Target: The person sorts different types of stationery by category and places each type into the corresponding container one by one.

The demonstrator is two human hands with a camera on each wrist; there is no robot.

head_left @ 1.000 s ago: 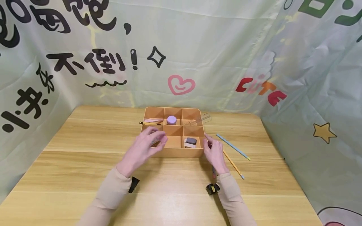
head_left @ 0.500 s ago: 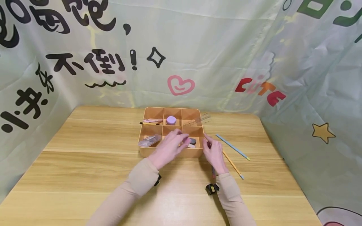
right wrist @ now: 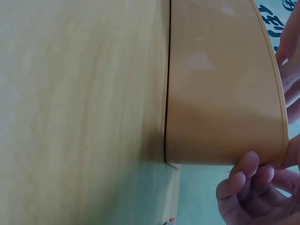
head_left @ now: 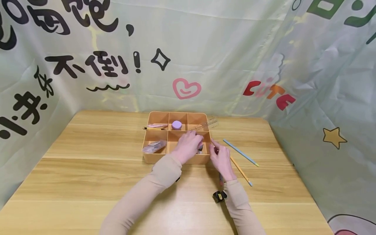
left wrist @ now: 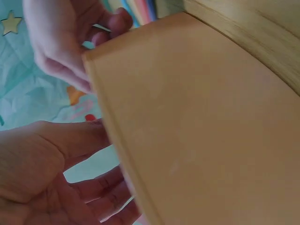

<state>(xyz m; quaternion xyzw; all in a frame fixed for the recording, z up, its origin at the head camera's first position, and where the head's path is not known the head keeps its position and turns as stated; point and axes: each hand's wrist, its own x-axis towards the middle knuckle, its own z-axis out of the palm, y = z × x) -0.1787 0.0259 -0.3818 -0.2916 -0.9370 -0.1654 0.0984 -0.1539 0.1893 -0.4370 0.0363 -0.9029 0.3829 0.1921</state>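
Observation:
A tan, six-compartment organizer box [head_left: 164,159] stands on the table. My left hand [head_left: 187,147] reaches into its front right compartment, over the erasers [head_left: 200,150], which it mostly covers. In the left wrist view the fingers of the left hand [left wrist: 37,164] pass behind the box's rim; the fingertips are hidden, and I cannot tell whether they pinch an eraser. My right hand [head_left: 221,160] grips the box at its front right corner. In the right wrist view several fingers of the right hand [right wrist: 262,197] bend against the box's outer side, with the thumb at the rim.
A clear plastic case [head_left: 154,146] leans in the front left compartment. Behind are pens [head_left: 157,126], a purple-lidded container [head_left: 176,125] and a transparent ruler [head_left: 207,124]. A blue pencil [head_left: 241,152] and a yellow pencil [head_left: 241,171] lie right of the box. A patterned cloth [head_left: 223,65] hangs behind.
My left hand has moved right, from the front left compartment across the middle to the front right one, uncovering the clear case. The right hand stays at the box corner.

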